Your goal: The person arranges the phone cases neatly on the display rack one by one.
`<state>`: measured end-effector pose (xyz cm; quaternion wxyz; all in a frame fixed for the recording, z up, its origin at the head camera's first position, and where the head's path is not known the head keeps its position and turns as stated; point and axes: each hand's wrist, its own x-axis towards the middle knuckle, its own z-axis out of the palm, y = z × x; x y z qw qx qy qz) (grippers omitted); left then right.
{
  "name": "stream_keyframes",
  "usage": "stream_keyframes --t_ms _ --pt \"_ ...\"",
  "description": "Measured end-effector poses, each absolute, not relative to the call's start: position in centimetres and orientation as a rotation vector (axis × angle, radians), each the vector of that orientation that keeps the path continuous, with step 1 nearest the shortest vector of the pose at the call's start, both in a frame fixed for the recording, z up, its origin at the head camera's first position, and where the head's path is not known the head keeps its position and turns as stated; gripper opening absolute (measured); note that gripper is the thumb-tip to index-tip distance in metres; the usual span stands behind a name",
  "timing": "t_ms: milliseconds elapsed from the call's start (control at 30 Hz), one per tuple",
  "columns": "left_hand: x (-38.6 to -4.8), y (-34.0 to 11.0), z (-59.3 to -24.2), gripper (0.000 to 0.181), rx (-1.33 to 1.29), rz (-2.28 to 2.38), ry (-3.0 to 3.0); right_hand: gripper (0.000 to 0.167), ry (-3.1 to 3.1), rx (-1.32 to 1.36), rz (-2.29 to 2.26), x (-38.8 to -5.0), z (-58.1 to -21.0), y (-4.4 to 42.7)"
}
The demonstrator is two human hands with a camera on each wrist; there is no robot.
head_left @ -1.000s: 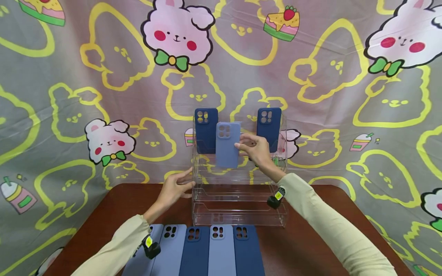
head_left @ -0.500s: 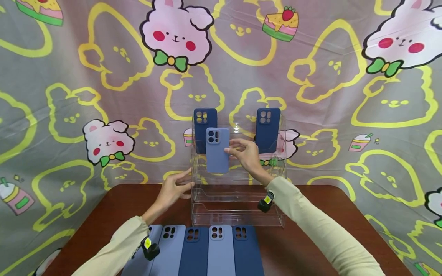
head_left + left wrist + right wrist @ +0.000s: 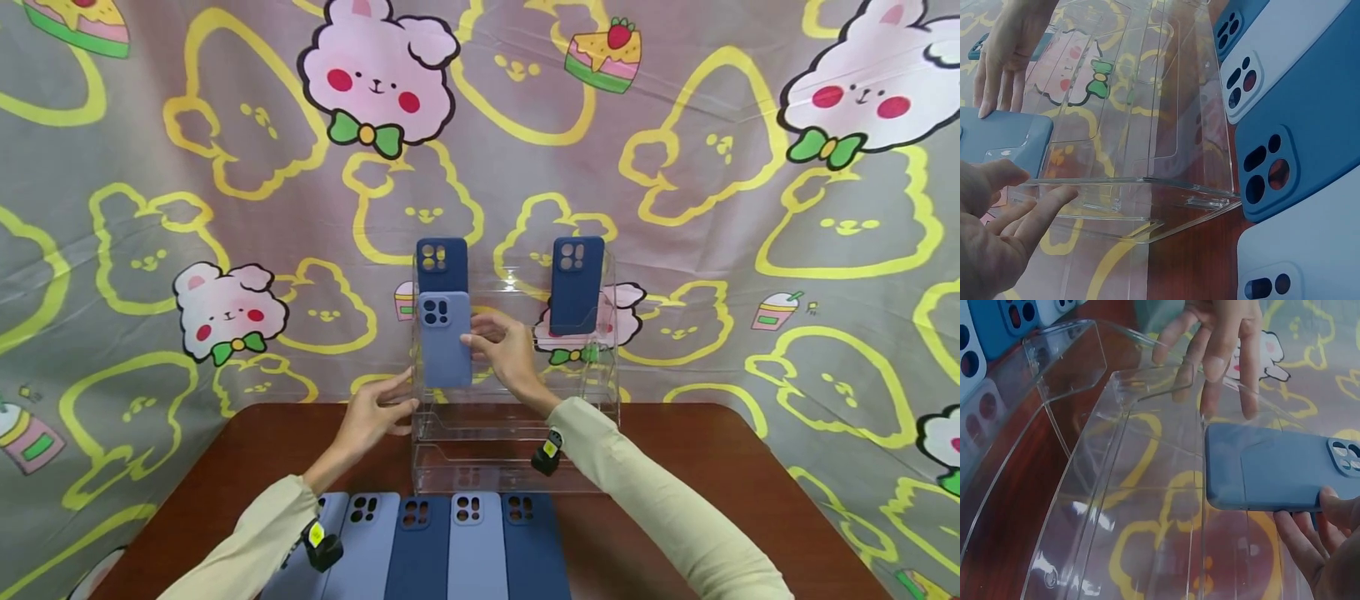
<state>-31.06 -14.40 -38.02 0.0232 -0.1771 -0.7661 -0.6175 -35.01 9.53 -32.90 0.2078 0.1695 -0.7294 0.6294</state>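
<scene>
My right hand [image 3: 506, 354] pinches a light blue phone case [image 3: 444, 350] by its right edge, thumb in front and fingers behind. The case stands upright at the left end of a clear tiered display stand [image 3: 517, 457], below and in front of a dark blue phone case [image 3: 442, 265]. In the right wrist view its lower end [image 3: 1225, 465] overlaps a clear lip; whether it rests there I cannot tell. My left hand [image 3: 377, 410] touches the stand's left side with extended fingers. Another dark blue phone case [image 3: 577, 283] stands at the top right tier.
Several light and dark blue phone cases [image 3: 478, 550] lie in a row on the brown table [image 3: 652, 517], in front of the stand. A patterned cloth [image 3: 675, 267] hangs behind. Small cameras sit on both wrists.
My right hand has carried the light blue case leftward and down, from the stand's upper middle to its left end below the dark blue case. The left hand stays at the stand's side.
</scene>
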Motion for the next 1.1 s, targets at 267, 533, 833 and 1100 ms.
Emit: stream_keyframes --t_ms 267,533,833,1100 --pt "-31.0 -14.9 -38.1 0.059 -0.556 -1.888 -2.372 0.019 -2.003 0.481 1.709 -35.5 -33.6 8.8" --pt "-31.1 -14.6 -38.2 0.059 -0.530 -1.881 -2.373 0.017 -2.065 0.433 1.608 -35.2 -33.4 8.8" --pt "-31.1 -14.3 -38.3 0.059 -0.513 -1.886 -2.361 0.017 -2.141 0.405 1.564 -35.0 -33.4 9.0" --pt "-31.1 -14.1 -38.2 0.059 -0.491 -1.875 -2.367 0.018 -2.169 0.414 1.565 -34.5 -33.3 9.5"
